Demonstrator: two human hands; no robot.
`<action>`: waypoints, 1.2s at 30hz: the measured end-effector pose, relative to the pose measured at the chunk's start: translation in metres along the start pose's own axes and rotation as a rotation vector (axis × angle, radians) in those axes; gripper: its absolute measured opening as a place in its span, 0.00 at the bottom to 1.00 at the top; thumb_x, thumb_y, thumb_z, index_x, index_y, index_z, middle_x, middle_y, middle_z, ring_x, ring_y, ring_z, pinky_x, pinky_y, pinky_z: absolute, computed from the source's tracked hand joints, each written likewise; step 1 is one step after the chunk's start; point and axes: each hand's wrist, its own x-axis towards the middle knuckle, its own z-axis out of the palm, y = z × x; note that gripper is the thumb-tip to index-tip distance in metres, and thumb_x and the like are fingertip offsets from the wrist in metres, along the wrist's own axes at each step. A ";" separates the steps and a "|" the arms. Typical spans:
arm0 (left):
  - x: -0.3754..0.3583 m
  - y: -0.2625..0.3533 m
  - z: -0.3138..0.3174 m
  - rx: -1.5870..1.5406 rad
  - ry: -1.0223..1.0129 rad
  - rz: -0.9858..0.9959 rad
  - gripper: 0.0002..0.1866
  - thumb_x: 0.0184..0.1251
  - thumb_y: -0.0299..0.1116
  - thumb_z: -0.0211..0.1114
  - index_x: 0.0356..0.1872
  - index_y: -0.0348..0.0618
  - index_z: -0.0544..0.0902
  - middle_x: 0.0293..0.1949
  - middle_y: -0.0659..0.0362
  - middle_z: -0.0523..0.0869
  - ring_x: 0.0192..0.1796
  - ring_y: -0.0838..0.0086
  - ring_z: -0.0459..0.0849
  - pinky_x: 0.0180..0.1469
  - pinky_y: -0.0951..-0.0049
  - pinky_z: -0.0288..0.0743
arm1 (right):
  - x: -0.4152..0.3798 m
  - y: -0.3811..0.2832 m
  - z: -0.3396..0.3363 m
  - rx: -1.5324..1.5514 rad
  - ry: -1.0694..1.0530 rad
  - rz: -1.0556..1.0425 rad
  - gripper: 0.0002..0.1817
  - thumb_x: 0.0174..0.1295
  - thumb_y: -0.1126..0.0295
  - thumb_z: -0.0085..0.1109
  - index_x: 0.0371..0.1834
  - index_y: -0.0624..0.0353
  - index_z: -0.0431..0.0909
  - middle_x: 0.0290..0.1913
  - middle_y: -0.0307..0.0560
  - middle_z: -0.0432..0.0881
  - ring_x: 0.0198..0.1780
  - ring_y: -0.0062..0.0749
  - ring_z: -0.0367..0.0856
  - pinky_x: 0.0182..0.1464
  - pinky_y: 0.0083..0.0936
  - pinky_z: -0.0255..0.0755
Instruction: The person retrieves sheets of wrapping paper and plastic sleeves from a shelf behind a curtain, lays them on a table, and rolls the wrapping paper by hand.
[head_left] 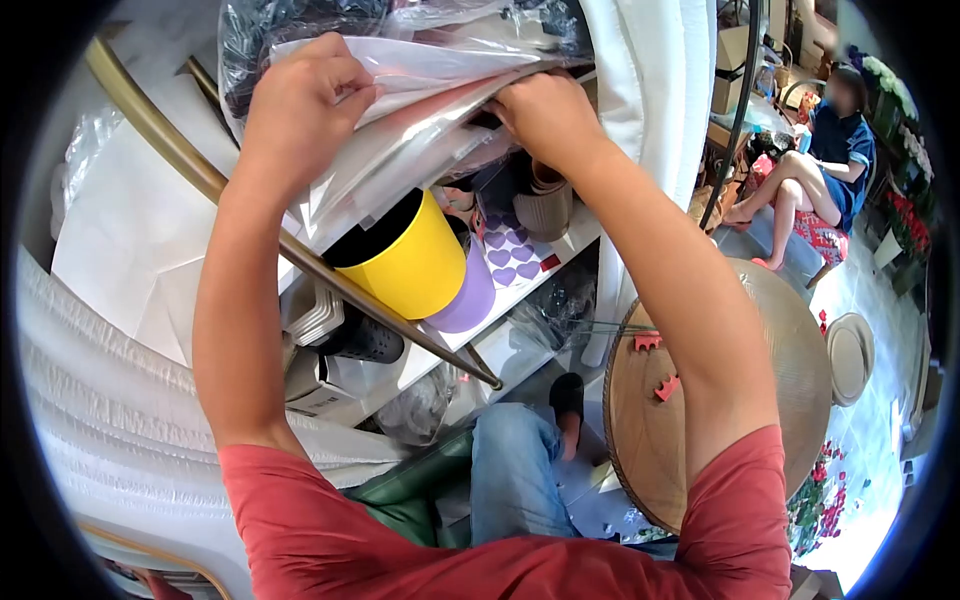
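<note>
On the upper shelf lies a stack of clear and white plastic wrapping sheets (400,135). My left hand (310,105) is closed at the left part of the stack, thumb and fingers pinched on the upper sheets. At the right end my right hand (548,115) is closed around the edge of the sheets, its fingertips partly hidden. Below the sheets stand a yellow bucket (420,262) and a purple pot (468,295). Purple heart stickers (508,250) lie on the shelf beside a ribbed brown cup (545,212).
A brass rail (330,275) crosses in front of the shelves. White curtains (640,110) hang on the right. A round wooden table (790,380) carries small red pieces (666,388). A seated person (835,150) is farther off, near flowers (905,215).
</note>
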 end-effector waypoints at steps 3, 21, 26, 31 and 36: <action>0.000 -0.001 0.000 -0.056 -0.006 -0.001 0.05 0.59 0.25 0.73 0.34 0.34 0.87 0.33 0.55 0.83 0.35 0.62 0.84 0.42 0.68 0.78 | -0.008 -0.002 0.003 0.016 0.087 -0.023 0.08 0.60 0.64 0.64 0.31 0.55 0.86 0.31 0.53 0.87 0.35 0.51 0.87 0.41 0.44 0.80; 0.004 -0.010 0.004 -0.080 0.026 -0.005 0.08 0.60 0.28 0.74 0.32 0.34 0.85 0.32 0.53 0.81 0.34 0.58 0.82 0.40 0.63 0.75 | -0.022 -0.039 -0.019 0.123 0.341 -0.345 0.15 0.50 0.77 0.60 0.43 0.61 0.85 0.41 0.45 0.88 0.43 0.40 0.85 0.50 0.34 0.77; 0.006 -0.006 0.001 -0.088 0.018 -0.042 0.08 0.61 0.28 0.73 0.32 0.32 0.85 0.32 0.53 0.80 0.33 0.59 0.81 0.39 0.62 0.74 | -0.073 -0.015 -0.072 0.252 0.353 -0.272 0.17 0.50 0.87 0.62 0.44 0.63 0.85 0.45 0.50 0.90 0.45 0.43 0.88 0.48 0.35 0.80; 0.003 -0.003 -0.008 -0.165 -0.035 -0.104 0.08 0.61 0.27 0.73 0.32 0.31 0.84 0.32 0.53 0.79 0.33 0.62 0.81 0.38 0.64 0.74 | -0.113 0.004 -0.105 0.233 0.287 -0.270 0.19 0.50 0.89 0.63 0.45 0.64 0.84 0.47 0.50 0.90 0.49 0.43 0.89 0.49 0.33 0.81; -0.003 -0.001 -0.009 -0.188 -0.060 -0.111 0.08 0.60 0.27 0.74 0.31 0.31 0.85 0.32 0.53 0.80 0.33 0.63 0.81 0.39 0.65 0.74 | -0.115 0.003 -0.110 0.204 0.208 -0.311 0.20 0.48 0.83 0.67 0.48 0.62 0.83 0.51 0.49 0.88 0.53 0.44 0.87 0.53 0.36 0.80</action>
